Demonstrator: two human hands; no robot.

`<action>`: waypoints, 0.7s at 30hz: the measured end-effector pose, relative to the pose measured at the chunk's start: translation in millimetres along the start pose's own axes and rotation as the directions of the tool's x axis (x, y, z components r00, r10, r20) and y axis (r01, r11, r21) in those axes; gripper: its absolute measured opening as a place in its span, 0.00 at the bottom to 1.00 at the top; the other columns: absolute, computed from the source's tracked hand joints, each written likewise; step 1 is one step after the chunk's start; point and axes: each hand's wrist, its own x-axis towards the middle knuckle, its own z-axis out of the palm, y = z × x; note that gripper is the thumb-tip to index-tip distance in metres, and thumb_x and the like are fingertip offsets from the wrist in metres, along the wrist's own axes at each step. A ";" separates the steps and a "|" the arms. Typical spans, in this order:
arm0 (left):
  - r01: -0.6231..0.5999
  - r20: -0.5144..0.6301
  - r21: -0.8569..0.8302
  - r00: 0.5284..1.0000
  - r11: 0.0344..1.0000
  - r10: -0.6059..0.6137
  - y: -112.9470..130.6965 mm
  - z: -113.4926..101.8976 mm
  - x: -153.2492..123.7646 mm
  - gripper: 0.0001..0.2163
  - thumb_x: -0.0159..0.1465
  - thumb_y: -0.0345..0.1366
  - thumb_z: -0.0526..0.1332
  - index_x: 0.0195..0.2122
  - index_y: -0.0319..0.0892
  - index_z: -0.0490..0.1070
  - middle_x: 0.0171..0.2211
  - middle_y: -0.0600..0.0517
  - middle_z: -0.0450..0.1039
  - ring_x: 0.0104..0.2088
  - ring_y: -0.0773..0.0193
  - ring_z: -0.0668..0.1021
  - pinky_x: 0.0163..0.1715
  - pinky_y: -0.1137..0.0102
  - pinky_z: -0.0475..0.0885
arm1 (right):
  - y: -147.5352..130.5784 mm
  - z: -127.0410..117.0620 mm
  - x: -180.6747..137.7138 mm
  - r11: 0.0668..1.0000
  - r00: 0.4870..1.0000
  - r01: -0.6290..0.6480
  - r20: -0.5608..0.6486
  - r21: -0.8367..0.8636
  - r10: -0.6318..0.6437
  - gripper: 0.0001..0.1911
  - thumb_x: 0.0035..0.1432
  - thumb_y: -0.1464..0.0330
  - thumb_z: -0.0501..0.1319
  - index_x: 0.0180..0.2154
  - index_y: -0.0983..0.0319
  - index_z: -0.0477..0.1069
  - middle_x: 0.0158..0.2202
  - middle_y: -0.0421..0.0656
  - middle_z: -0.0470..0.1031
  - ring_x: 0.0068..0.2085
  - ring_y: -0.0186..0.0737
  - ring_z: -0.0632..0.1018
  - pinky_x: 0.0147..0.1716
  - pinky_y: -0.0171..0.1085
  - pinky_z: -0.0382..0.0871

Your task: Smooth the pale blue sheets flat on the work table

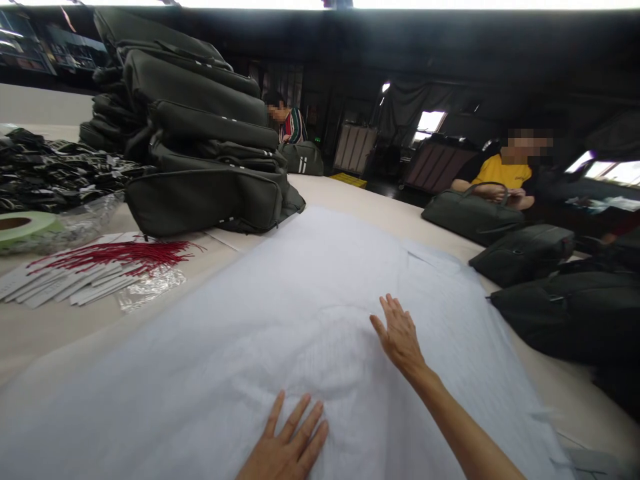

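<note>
a wide sheet of pale tissue paper [280,320] is spread over the near middle of a long beige table [60,327], running from the near edge toward the table's centre. the person's left hand [287,443] lies flat on the paper at the near edge, fingers spread and open, gripping nothing. the right hand [400,333] also rests palm down on the paper, farther in and toward the right edge, fingers straight and together, holding nothing. a slight wrinkled bulge in the paper sits between the two hands. toward the far left corner stands a tall stack of dark green bags [200,140]. near the left edge lie red tasselled tags [115,257] and a roll of green tape [23,227]. along the right edge sit more dark bags [525,253]. a co-worker in a yellow shirt [503,173] sits at the far right side, hands on a bag.
</note>
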 end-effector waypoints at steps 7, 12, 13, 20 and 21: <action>0.080 0.271 -0.238 0.962 0.968 -0.013 -1.2 -15.3 8.7 0.32 0.65 0.26 0.55 0.67 0.49 0.43 0.66 0.46 0.51 0.64 0.45 0.60 0.58 0.43 0.62 | -5.8 52.0 -30.6 0.958 0.954 0.286 0.088 0.012 -0.286 0.36 0.66 0.50 0.40 0.66 0.65 0.46 0.69 0.48 0.45 0.69 0.46 0.44 0.66 0.53 0.36; 0.193 0.419 -0.350 0.907 0.916 -0.031 -11.4 -20.6 35.4 0.39 0.62 0.43 0.60 0.68 0.45 0.37 0.69 0.42 0.39 0.67 0.40 0.46 0.59 0.32 0.45 | 3.7 50.4 -0.2 0.963 0.958 0.269 0.105 -0.016 -0.266 0.36 0.66 0.50 0.39 0.67 0.65 0.46 0.69 0.47 0.44 0.69 0.45 0.42 0.66 0.53 0.34; 0.201 0.422 -0.365 0.906 0.909 -0.031 -16.6 -19.7 44.3 0.44 0.60 0.50 0.61 0.68 0.43 0.36 0.69 0.41 0.38 0.67 0.40 0.44 0.59 0.32 0.41 | 6.0 49.9 10.3 0.967 0.962 0.254 0.114 -0.023 -0.249 0.36 0.66 0.50 0.39 0.67 0.65 0.45 0.69 0.47 0.44 0.69 0.45 0.42 0.66 0.53 0.33; 0.190 0.352 -0.431 0.936 0.882 -0.030 -58.9 -18.6 105.5 0.55 0.50 0.71 0.55 0.68 0.39 0.39 0.69 0.36 0.38 0.68 0.40 0.43 0.60 0.35 0.36 | 12.3 38.9 75.2 0.992 0.991 0.123 0.053 -0.021 -0.122 0.36 0.66 0.51 0.44 0.66 0.68 0.48 0.69 0.51 0.45 0.69 0.49 0.44 0.65 0.56 0.32; 0.186 0.342 -0.441 0.939 0.878 -0.027 -61.6 -24.2 105.4 0.54 0.50 0.71 0.55 0.68 0.39 0.39 0.69 0.36 0.38 0.68 0.41 0.43 0.60 0.35 0.37 | 11.4 33.3 73.2 0.994 0.994 0.109 0.031 -0.017 -0.108 0.36 0.66 0.52 0.43 0.66 0.69 0.46 0.69 0.51 0.43 0.69 0.49 0.43 0.65 0.57 0.32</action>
